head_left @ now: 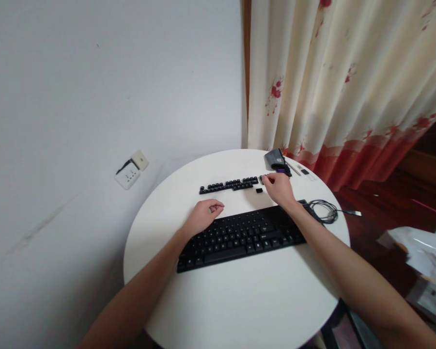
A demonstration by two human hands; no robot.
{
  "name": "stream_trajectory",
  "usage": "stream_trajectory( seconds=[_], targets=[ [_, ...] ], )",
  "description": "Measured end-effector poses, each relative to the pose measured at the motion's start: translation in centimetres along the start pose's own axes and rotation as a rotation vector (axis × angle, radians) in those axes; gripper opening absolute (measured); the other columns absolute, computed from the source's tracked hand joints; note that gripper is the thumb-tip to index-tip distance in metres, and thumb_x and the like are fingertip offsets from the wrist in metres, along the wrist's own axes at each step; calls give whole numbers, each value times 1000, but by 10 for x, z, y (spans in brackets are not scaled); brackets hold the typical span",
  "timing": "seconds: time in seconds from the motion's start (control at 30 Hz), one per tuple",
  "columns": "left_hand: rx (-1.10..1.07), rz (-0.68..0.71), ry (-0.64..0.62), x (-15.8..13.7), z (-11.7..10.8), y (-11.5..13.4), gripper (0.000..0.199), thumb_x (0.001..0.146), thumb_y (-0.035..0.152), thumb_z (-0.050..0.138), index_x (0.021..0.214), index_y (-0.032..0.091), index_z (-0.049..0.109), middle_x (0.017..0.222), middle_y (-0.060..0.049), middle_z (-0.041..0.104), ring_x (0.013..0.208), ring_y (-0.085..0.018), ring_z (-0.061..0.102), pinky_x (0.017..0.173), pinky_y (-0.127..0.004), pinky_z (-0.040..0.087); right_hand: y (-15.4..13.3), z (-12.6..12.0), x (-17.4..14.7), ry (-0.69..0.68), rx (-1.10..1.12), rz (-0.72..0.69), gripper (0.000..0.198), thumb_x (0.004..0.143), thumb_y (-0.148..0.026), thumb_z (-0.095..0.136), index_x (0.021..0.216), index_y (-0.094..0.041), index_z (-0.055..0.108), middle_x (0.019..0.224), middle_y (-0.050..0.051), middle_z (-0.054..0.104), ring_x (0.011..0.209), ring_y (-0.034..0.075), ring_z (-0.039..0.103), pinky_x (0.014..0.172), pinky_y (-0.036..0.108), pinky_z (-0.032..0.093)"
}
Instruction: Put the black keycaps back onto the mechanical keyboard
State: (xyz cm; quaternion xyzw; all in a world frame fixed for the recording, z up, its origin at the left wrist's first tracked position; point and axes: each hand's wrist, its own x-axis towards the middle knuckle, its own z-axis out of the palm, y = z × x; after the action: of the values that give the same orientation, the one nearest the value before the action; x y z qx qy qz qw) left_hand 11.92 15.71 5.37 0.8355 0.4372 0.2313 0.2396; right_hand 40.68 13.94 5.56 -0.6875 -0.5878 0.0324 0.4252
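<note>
A black keyboard [232, 240] lies slightly slanted on the round white table [247, 295]. Some of its top and right area shows no raised keys. Behind it, loose black keycaps [228, 185] form uneven rows. One single keycap [259, 190] sits apart, in front of the rows. My right hand [279, 189] reaches over the keyboard and pinches at a keycap [262, 179] at the right end of the rows. Over the keyboard's upper left edge, my left hand [203, 214] is curled with thumb and fingertips together; anything between them is too small to make out.
A coiled black cable [323, 212] rests at the table's right edge, its plug hanging past it. At the back right are a grey pouch [275, 159], a white stick [292, 167] and a small black-and-white item [304, 171]. A wall [131, 97] borders the left, a curtain [334, 87] the back.
</note>
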Motion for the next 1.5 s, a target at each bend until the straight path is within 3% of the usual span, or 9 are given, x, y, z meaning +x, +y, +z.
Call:
stream_trajectory(
  seconds=[0.2, 0.47, 0.73, 1.1, 1.5],
  targets=[
    [74, 14, 71, 15, -4, -5, 28, 88, 31, 54, 104, 16, 72, 93, -5, 73, 83, -19, 65, 80, -29, 50, -9, 10, -3, -160, -107, -95, 25, 90, -27, 49, 90, -18, 73, 91, 7, 71, 82, 18, 61, 73, 26, 40],
    [415, 79, 38, 69, 12, 10, 28, 90, 22, 52, 108, 17, 72, 107, -8, 72, 99, -22, 64, 91, -31, 48, -42, 41, 7, -443, -423, -309, 29, 93, -26, 47, 112, -18, 68, 113, 13, 64, 104, 25, 60, 83, 31, 46],
    [507, 82, 36, 89, 34, 2, 27, 90, 24, 56, 112, 22, 72, 103, -11, 67, 104, -26, 58, 90, -36, 47, -44, 55, 22, -522, -487, -375, 28, 93, -19, 47, 108, -16, 70, 114, 15, 63, 110, 27, 57, 88, 34, 47],
    [474, 130, 51, 88, 38, -4, 20, 90, 24, 58, 99, 20, 76, 106, -11, 64, 106, -27, 53, 94, -38, 43, -44, 54, 31, -569, -521, -444, 27, 94, -24, 49, 108, -16, 71, 118, 16, 60, 115, 28, 52, 91, 34, 46],
    [363, 75, 58, 93, 41, -6, 13, 82, 23, 67, 89, 20, 77, 91, -10, 72, 98, -25, 62, 90, -36, 47, -51, 57, 27, -566, -550, -480, 25, 94, -22, 49, 105, -12, 70, 116, 17, 61, 113, 28, 53, 88, 33, 48]
  ],
)
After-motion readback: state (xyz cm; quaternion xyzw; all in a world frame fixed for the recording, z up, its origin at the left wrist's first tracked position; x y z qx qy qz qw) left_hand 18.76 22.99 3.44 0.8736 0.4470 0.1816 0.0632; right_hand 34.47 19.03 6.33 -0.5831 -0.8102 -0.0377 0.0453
